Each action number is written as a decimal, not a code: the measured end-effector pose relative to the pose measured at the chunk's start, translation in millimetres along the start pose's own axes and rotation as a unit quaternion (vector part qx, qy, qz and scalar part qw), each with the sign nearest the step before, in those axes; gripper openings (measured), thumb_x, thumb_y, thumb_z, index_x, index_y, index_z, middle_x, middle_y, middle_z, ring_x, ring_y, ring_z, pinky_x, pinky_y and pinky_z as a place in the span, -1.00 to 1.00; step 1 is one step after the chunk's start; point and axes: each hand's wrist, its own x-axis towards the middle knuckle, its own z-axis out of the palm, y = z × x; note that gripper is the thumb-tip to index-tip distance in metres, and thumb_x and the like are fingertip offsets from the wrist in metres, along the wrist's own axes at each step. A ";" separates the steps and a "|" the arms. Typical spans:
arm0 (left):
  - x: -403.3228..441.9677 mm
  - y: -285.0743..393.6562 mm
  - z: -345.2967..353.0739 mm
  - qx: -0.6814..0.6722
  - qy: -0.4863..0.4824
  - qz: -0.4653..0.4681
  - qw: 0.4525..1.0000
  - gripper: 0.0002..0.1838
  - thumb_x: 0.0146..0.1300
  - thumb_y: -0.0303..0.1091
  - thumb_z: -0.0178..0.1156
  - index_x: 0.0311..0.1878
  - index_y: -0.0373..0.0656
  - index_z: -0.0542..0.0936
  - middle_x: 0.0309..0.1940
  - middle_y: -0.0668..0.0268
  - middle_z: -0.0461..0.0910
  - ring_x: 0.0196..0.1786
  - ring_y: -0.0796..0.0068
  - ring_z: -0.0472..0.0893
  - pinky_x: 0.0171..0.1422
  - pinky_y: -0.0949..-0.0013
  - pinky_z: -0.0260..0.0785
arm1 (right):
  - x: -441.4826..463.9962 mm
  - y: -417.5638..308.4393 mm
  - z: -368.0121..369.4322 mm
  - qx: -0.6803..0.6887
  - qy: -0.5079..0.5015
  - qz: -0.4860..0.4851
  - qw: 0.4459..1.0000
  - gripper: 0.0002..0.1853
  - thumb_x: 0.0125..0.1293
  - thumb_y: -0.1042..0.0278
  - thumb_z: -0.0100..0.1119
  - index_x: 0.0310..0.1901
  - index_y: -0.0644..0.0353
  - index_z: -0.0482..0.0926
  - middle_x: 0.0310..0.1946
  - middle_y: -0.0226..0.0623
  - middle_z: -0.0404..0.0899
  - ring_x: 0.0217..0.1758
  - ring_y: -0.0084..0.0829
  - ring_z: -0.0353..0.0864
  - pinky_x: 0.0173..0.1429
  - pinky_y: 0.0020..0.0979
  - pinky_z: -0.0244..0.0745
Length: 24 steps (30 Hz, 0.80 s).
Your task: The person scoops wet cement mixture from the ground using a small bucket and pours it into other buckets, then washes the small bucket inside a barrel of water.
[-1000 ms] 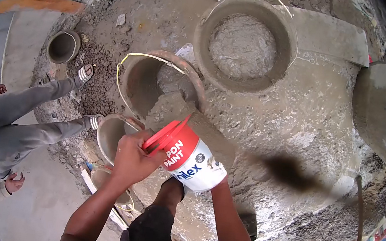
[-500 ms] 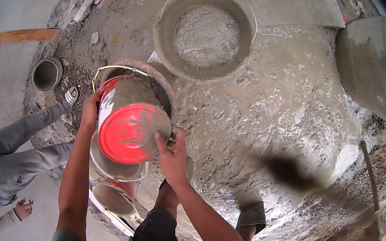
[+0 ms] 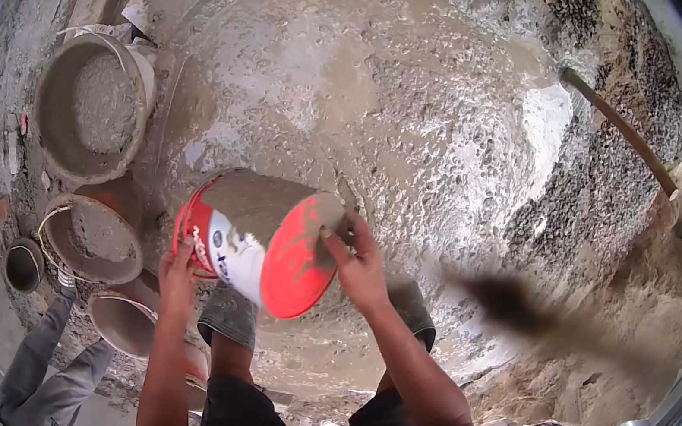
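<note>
One paint bucket [image 3: 244,247], red and white, smeared grey, tipped on its side above the wet mix [image 3: 304,103]. Hands, apart, both clamped on it: left hand [image 3: 179,269] at the red-banded end, right hand [image 3: 360,261] at the base's edge. Leftward, two pails [image 3: 58,104] holding grey mix. Rightward, one slanting wooden handle [image 3: 621,132].

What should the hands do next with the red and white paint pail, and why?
Probably dip the mouth of the paint pail into the wet grey mix. The pail is tipped on its side over that mix, with the left hand near the mouth end and the right hand at the red base, which looks like a good hold for scooping.
</note>
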 end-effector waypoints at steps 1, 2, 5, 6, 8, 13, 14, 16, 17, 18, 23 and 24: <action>6.6 -22.9 56.8 0.015 -0.023 -0.013 1.000 -0.72 0.41 -0.21 0.21 0.04 -0.17 0.57 -0.12 0.40 0.64 -0.12 0.63 0.60 0.04 0.43 0.43 | 20.4 -14.2 -42.4 -0.073 0.066 0.007 0.995 -0.33 0.30 0.09 0.32 0.34 0.26 0.38 0.03 -0.10 0.61 0.01 -0.38 0.58 0.13 -0.37 0.48; 17.4 -40.3 111.6 -0.016 -0.086 -0.021 0.996 -0.67 0.41 -0.17 0.22 0.08 -0.17 0.55 -0.07 0.39 0.64 -0.06 0.63 0.60 0.10 0.42 0.41 | 46.8 -14.1 -86.7 -0.072 0.098 0.016 0.992 -0.23 0.28 -0.05 0.31 0.38 0.29 0.34 0.10 -0.03 0.58 0.08 -0.34 0.59 0.17 -0.37 0.46; 66.7 -92.5 255.9 -0.111 -0.209 -0.034 0.971 -0.64 0.44 -0.06 0.18 0.06 -0.15 0.53 -0.10 0.40 0.64 -0.14 0.65 0.58 0.03 0.48 0.38 | 110.6 -100.9 -189.4 -0.139 0.180 -0.087 0.970 -0.19 0.28 -0.13 0.26 0.38 0.35 0.35 0.22 0.10 0.50 0.25 -0.21 0.51 0.33 -0.33 0.35; 77.3 -98.9 308.0 -0.161 -0.243 -0.024 0.956 -0.72 0.47 -0.10 0.14 -0.01 -0.13 0.53 -0.22 0.48 0.61 -0.29 0.72 0.46 -0.03 0.49 0.34 | 124.3 -140.0 -205.1 -0.175 0.186 -0.137 0.957 -0.18 0.29 -0.15 0.25 0.37 0.36 0.35 0.24 0.11 0.48 0.27 -0.22 0.50 0.34 -0.34 0.35; 109.1 -118.6 390.9 -0.189 -0.306 -0.037 0.932 -0.74 0.49 -0.12 0.10 0.00 -0.11 0.50 -0.26 0.44 0.60 -0.34 0.64 0.45 0.02 0.38 0.38 | 160.4 -190.6 -230.5 -0.287 0.205 -0.192 0.916 -0.28 0.45 -0.21 -0.07 0.40 0.23 0.36 0.28 -0.17 0.49 0.33 -0.36 0.43 0.42 -0.36 0.20; 162.1 -166.2 503.4 -0.220 -0.227 -0.106 0.943 -0.70 0.52 -0.15 0.03 0.09 -0.17 0.45 -0.15 0.28 0.61 -0.22 0.42 0.58 0.22 0.23 0.44 | 315.8 -181.1 -272.2 -0.594 0.249 -0.223 0.731 -0.01 0.07 -0.47 0.26 0.39 0.12 0.38 -0.02 -0.03 0.69 0.02 -0.17 0.70 0.16 -0.25 0.54; 165.8 -180.5 506.6 -0.223 -0.189 -0.122 0.948 -0.70 0.52 -0.16 0.03 0.11 -0.18 0.44 -0.13 0.26 0.60 -0.20 0.39 0.59 0.25 0.22 0.44 | 303.0 -166.3 -250.0 -0.581 0.170 -0.154 0.781 0.01 0.09 -0.50 0.20 0.38 0.19 0.39 -0.06 -0.04 0.70 -0.02 -0.21 0.72 0.12 -0.30 0.55; 165.4 -208.9 471.3 -0.179 -0.216 -0.109 0.954 -0.72 0.52 -0.18 0.01 0.10 -0.16 0.42 -0.14 0.29 0.56 -0.31 0.47 0.50 0.08 0.30 0.45 | 339.2 -129.2 -251.8 -0.666 0.017 -0.180 0.724 0.04 0.03 -0.48 0.28 0.34 0.30 0.40 -0.12 -0.04 0.72 -0.10 -0.29 0.74 0.00 -0.31 0.60; 165.3 -217.6 457.9 -0.148 -0.229 -0.111 0.956 -0.73 0.52 -0.17 0.01 0.08 -0.15 0.42 -0.18 0.30 0.55 -0.35 0.50 0.46 0.01 0.34 0.45 | 348.3 -115.1 -258.5 -0.626 0.072 -0.118 0.767 0.05 -0.04 -0.40 0.40 0.35 0.27 0.39 -0.11 -0.02 0.71 -0.11 -0.21 0.74 -0.01 -0.28 0.61; 156.5 -217.7 449.5 -0.183 -0.223 -0.111 0.951 -0.75 0.52 -0.15 0.02 0.03 -0.13 0.43 -0.32 0.37 0.49 -0.48 0.58 0.34 -0.08 0.39 0.43 | 344.3 -117.5 -256.6 -0.626 0.037 -0.095 0.773 -0.11 0.05 -0.36 0.33 0.30 0.13 0.45 -0.10 -0.04 0.71 -0.12 -0.26 0.74 -0.01 -0.30 0.61; 114.6 -236.3 382.6 -0.128 -0.098 -0.155 0.975 -0.78 0.53 -0.14 0.01 -0.08 -0.09 0.44 -0.51 0.52 0.32 -0.58 0.68 0.23 -0.30 0.45 0.29 | 345.6 -14.9 -241.4 -0.605 -0.081 -0.048 0.791 -0.19 0.08 -0.39 0.23 0.26 0.01 0.53 -0.09 -0.02 0.70 -0.06 -0.24 0.73 0.06 -0.28 0.59; 102.7 -235.8 366.2 -0.141 -0.080 -0.164 0.973 -0.79 0.53 -0.14 0.00 -0.12 -0.08 0.44 -0.53 0.53 0.30 -0.58 0.69 0.21 -0.32 0.45 0.27 | 347.6 6.7 -234.0 -0.599 -0.082 -0.048 0.795 -0.06 -0.02 -0.45 0.27 0.29 0.12 0.50 -0.09 0.02 0.70 -0.03 -0.18 0.73 0.09 -0.25 0.59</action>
